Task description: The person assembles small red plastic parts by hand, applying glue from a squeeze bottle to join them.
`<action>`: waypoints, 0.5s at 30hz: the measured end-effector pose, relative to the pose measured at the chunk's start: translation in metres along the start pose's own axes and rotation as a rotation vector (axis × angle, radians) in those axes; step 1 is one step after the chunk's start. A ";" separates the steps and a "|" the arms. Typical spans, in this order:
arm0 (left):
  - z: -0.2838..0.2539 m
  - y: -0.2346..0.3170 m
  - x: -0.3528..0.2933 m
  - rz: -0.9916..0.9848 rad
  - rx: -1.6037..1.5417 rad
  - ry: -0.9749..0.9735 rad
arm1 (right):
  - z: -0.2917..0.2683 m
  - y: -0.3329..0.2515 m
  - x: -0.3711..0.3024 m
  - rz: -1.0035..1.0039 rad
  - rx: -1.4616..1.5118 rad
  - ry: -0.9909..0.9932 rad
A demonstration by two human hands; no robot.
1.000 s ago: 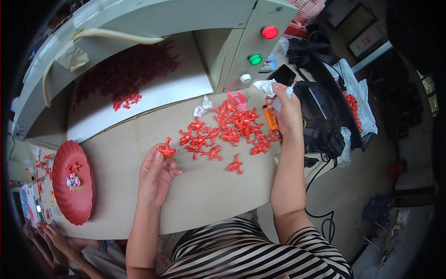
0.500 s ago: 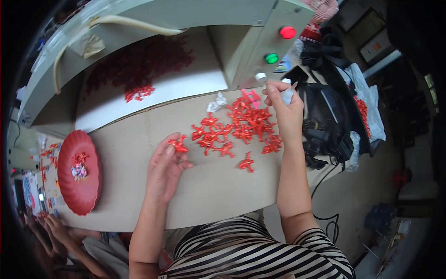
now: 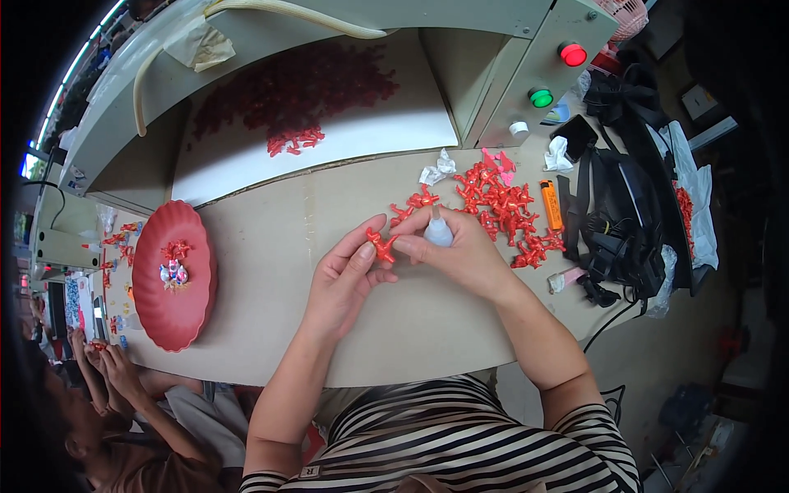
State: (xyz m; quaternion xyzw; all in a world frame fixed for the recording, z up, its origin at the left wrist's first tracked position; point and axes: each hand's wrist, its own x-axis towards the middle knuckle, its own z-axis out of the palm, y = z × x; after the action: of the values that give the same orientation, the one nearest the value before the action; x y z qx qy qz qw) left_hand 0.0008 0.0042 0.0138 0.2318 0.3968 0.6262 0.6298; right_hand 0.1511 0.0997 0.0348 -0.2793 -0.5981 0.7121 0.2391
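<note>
A small red glossy plastic figure [image 3: 380,246] is pinched between the thumb and fingers of my left hand [image 3: 343,267], over the middle of the table. Close against it on the right is my right hand [image 3: 470,256], its thumb tip at the figure's edge. The right fingers are curled round a small whitish squeeze bottle [image 3: 439,232] with a thin tip pointing up and away from me. Just beyond my right hand lies a pile of similar red figures [image 3: 503,201], partly hidden by that hand.
To the left stands a red scalloped dish [image 3: 177,316] holding a few small pieces. A grey machine [image 3: 493,103] with lit buttons and more red parts inside rises at the back. Right of the pile are an orange tool [image 3: 551,205] and a black bag [image 3: 620,214]. A co-worker's hands [image 3: 115,361] show lower left.
My right hand has come from the far right of the pile, bottle in its grip, to beside my left hand. The left still holds the red figure. The whole view has shifted.
</note>
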 end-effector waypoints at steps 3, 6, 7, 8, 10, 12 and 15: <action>-0.001 -0.002 0.000 0.008 0.037 0.015 | 0.002 0.002 0.000 0.007 -0.045 0.031; -0.003 -0.005 0.001 0.002 0.037 0.016 | 0.003 0.003 0.000 0.015 -0.055 0.060; -0.003 -0.005 0.001 0.005 0.031 0.027 | 0.004 0.004 0.000 0.013 -0.065 0.061; -0.003 -0.006 0.001 0.007 0.024 0.037 | 0.004 0.005 0.001 0.012 -0.076 0.062; -0.003 -0.006 0.000 0.008 0.025 0.048 | 0.005 0.005 0.000 0.011 -0.068 0.057; -0.003 -0.007 -0.001 0.008 0.023 0.059 | 0.006 0.006 0.001 0.013 -0.062 0.052; -0.003 -0.007 0.000 0.013 0.001 0.057 | 0.006 0.007 0.001 0.007 -0.049 0.051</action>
State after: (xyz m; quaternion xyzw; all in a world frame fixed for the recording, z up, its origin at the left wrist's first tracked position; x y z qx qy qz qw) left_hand 0.0026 0.0023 0.0060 0.2166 0.4134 0.6366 0.6139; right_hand 0.1462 0.0943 0.0283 -0.3053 -0.6080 0.6908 0.2449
